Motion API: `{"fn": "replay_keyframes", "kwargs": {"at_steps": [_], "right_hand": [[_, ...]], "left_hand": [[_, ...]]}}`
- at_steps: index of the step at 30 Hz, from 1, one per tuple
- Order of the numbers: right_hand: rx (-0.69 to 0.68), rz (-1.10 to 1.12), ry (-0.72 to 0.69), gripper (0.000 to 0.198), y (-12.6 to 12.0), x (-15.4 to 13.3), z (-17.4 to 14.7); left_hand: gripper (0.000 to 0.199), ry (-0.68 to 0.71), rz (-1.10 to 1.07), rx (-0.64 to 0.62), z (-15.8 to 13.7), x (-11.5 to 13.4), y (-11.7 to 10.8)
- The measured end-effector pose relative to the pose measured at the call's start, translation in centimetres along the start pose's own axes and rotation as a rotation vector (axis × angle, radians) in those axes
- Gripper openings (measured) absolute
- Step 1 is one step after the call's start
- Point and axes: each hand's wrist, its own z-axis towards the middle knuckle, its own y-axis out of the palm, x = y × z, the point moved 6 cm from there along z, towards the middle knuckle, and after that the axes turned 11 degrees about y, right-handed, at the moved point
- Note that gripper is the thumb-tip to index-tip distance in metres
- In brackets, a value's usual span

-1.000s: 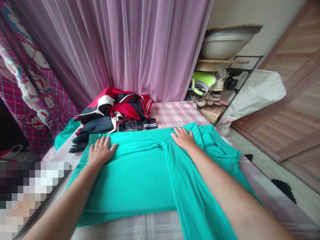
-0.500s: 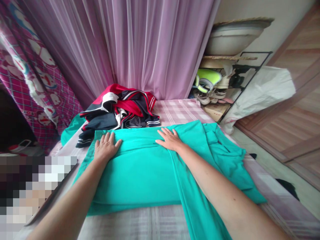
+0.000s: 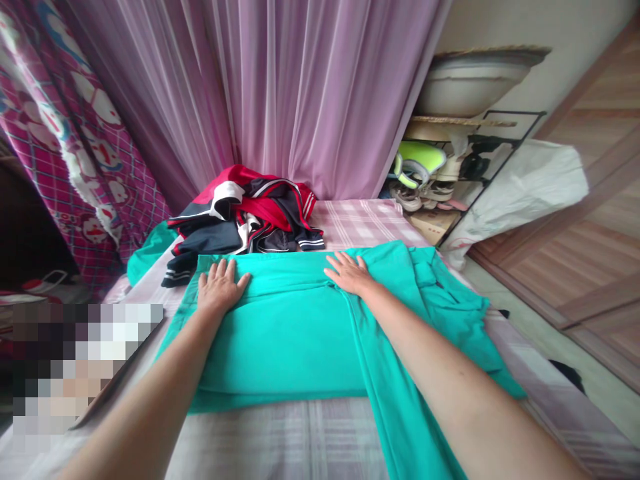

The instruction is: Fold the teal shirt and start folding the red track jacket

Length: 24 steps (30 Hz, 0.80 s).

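Observation:
A teal cloth garment [image 3: 290, 347] lies partly folded across the checked bedding, its kind hard to tell. My left hand [image 3: 220, 287] rests flat on its far left corner, fingers spread. Farther right, my right hand [image 3: 350, 272] presses palm down near the far edge, fingers apart, beside a raised crease. From under my right forearm a long teal strip, perhaps a sleeve, runs toward me over the near edge. At the right end the fabric is bunched in loose wrinkles.
Behind the garment lies a heap of navy, red and white clothes [image 3: 250, 213]. Checked bedding [image 3: 360, 223] spreads underneath. Purple curtains [image 3: 300, 87] hang at the back. A rack with shoes [image 3: 440, 190] and a large tub [image 3: 470, 83] stands back right, near a white bag [image 3: 525, 187].
Both hands stay flat on the teal garment, with little visible movement over it. The whole view has shifted slightly.

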Motion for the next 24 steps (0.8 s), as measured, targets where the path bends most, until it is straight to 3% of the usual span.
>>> {"fn": "replay_keyframes", "kwargs": {"at_steps": [3, 6, 14, 19, 24], "right_hand": [[-0.047, -0.031, 0.032, 0.066, -0.1, 1.0, -0.1], [0.035, -0.013, 0.062, 0.062, -0.6, 3.5, -0.8], [0.353, 0.174, 0.083, 0.047, -0.5, 15.1, -6.2], [0.27, 0.439, 0.313, 0.041, -0.4, 19.6, -8.6], [0.094, 0.54, 0.368, 0.045, 0.5, 19.9, -9.5]], "left_hand": [[0.081, 0.004, -0.011, 0.009, 0.0, -0.1, 0.0], [0.081, 0.014, -0.022, 0.018, 0.1, -0.1, 0.0], [0.074, 0.033, -0.084, -0.023, 1.1, -1.0, -0.2], [0.059, 0.176, -0.097, 0.022, -0.2, -0.6, -1.2], [0.049, 0.468, -0.051, 0.158, -5.9, 4.9, -3.0]]}}
